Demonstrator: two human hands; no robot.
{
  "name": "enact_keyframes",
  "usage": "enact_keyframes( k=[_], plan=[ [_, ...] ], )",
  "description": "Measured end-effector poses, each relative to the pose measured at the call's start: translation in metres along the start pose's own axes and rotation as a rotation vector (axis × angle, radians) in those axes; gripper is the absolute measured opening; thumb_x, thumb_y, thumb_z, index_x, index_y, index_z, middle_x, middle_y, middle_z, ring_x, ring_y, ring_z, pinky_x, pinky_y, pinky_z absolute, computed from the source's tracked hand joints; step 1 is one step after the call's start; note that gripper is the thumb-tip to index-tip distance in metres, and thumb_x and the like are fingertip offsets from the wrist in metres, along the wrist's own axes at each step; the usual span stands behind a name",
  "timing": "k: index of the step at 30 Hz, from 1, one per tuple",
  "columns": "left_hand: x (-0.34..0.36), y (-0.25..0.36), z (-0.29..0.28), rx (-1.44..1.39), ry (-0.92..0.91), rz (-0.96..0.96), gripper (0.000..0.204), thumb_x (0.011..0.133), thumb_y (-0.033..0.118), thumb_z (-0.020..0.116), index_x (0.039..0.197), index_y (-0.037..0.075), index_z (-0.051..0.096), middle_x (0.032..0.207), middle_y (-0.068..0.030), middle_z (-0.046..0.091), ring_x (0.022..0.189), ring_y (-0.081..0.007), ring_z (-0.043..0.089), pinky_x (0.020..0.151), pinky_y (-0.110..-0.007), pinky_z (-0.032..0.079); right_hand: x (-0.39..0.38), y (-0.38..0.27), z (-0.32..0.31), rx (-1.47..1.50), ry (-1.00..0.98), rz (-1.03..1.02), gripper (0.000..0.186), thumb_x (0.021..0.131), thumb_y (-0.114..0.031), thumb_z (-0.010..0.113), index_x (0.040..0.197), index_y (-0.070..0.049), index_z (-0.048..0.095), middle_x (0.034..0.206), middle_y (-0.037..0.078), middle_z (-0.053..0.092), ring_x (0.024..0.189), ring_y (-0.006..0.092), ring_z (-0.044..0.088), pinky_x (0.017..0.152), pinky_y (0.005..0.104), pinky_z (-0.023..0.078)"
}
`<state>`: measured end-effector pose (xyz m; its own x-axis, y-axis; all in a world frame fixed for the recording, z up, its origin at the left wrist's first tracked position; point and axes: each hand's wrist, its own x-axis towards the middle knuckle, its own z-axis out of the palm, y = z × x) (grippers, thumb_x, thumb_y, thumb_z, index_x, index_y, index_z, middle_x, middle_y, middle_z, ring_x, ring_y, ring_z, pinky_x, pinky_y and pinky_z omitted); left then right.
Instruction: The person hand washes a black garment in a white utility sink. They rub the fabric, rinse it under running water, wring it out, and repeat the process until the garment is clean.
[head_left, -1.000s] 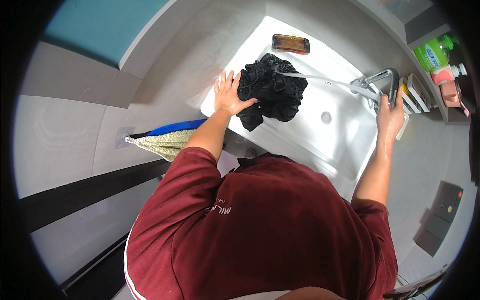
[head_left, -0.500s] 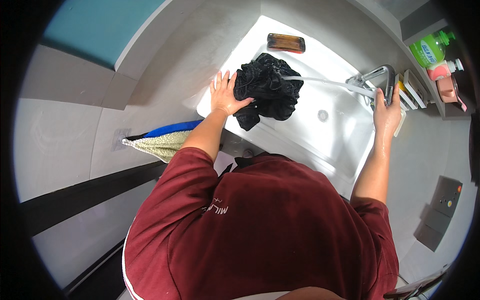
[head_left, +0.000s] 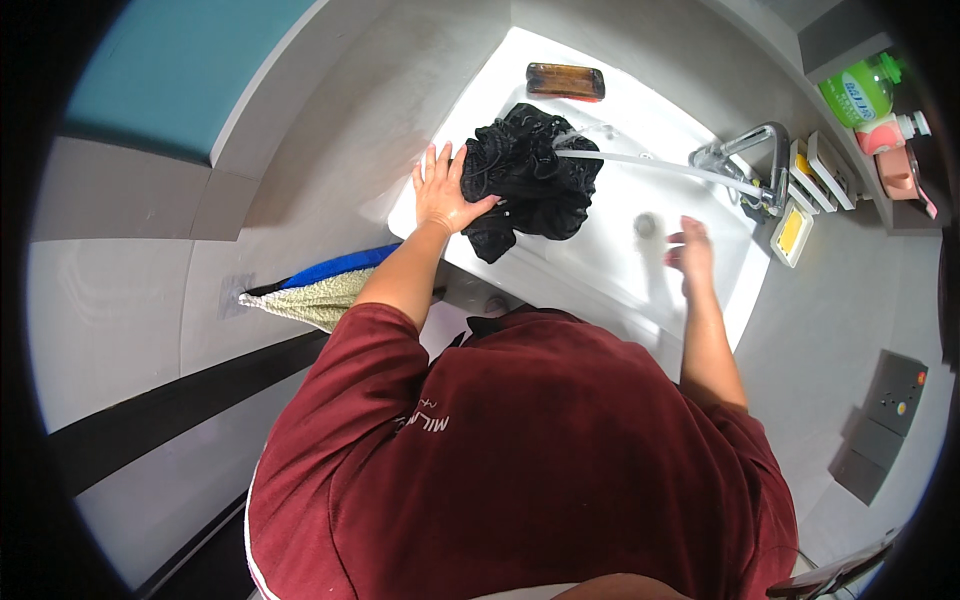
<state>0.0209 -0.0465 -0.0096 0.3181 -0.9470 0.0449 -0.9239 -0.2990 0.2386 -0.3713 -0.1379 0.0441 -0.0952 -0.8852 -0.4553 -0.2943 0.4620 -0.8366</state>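
A bunched black garment [head_left: 530, 180], wet, lies in the left half of the white sink [head_left: 625, 285]. My left hand [head_left: 441, 195] rests against its left side, fingers spread and thumb on the cloth. From the chrome faucet [head_left: 778, 165] at the right, a stream of water [head_left: 670, 168] runs leftward onto the garment. Over the right part of the basin, my right hand [head_left: 692, 252] hovers near the drain [head_left: 645, 225]. It is blurred, with fingers loosely bent and apart, and nothing shows in it.
A brown washboard-like block [head_left: 565, 81] lies at the sink's far rim. By the faucet sit a dish with yellow soap [head_left: 791, 233] and upright white holders [head_left: 828, 170]. Shelved at right are a green bottle [head_left: 860, 93] and a pink bottle [head_left: 885, 133]. Towels [head_left: 325, 285] hang at left.
My right hand has let go of the faucet and moved left and nearer, over the basin. The left hand stays on the garment while water keeps running.
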Motion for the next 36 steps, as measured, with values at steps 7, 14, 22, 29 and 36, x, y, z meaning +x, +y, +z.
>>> enact_keyframes(
  k=[7,14,22,29,36],
  plan=[
    [-0.005,-0.007,0.015,-0.295,0.244,0.168,0.041,0.061,0.025,0.077,0.096,0.008,0.064,0.141,-0.0142,0.050,0.138,-0.0399,0.036,0.113,-0.057,0.022,-0.002,-0.007,0.105,-0.226,-0.375,0.234,0.074,0.090,-0.051,0.060,0.147,-0.012,0.033,0.135,0.017,0.049,0.109,0.0316,0.058,0.085,0.0415,0.053],
    [-0.029,0.044,-0.006,-0.730,0.132,0.258,0.036,0.063,0.010,0.075,0.095,0.000,0.062,0.120,-0.0199,0.058,0.109,-0.0389,0.058,0.095,-0.041,0.049,0.079,-0.012,0.192,-0.061,-0.227,0.041,0.095,0.074,-0.050,0.076,0.147,-0.010,0.033,0.139,0.020,0.048,0.128,0.0361,0.049,0.098,0.0450,0.047],
    [-0.022,0.093,-0.006,-0.487,0.203,0.167,0.127,0.044,0.050,0.093,0.142,0.003,0.027,0.146,-0.0278,0.023,0.135,-0.0469,0.026,0.112,-0.051,0.027,0.080,-0.036,0.188,-0.694,-0.321,-0.762,0.039,0.071,-0.011,0.070,0.109,-0.007,0.064,0.118,0.014,0.063,0.113,0.0334,0.058,0.099,0.0409,0.046],
    [0.030,0.043,0.009,-0.225,-0.029,0.244,0.132,0.039,0.052,0.090,0.149,0.014,0.027,0.161,-0.0186,0.011,0.146,-0.0460,0.012,0.114,-0.061,0.016,0.007,-0.051,0.179,-0.244,-0.677,-1.427,0.021,0.057,-0.004,0.062,0.076,-0.009,0.059,0.088,0.007,0.059,0.092,0.0324,0.056,0.079,0.0433,0.045],
    [0.026,0.036,0.051,-0.349,-0.148,0.317,0.076,0.055,0.042,0.080,0.117,0.006,0.056,0.124,-0.0142,0.054,0.129,-0.0393,0.041,0.110,-0.053,0.027,0.027,-0.009,0.209,-0.288,-0.541,-1.363,0.014,0.071,-0.021,0.066,0.063,-0.013,0.057,0.065,0.006,0.056,0.066,0.0300,0.057,0.060,0.0432,0.044]
  ],
)
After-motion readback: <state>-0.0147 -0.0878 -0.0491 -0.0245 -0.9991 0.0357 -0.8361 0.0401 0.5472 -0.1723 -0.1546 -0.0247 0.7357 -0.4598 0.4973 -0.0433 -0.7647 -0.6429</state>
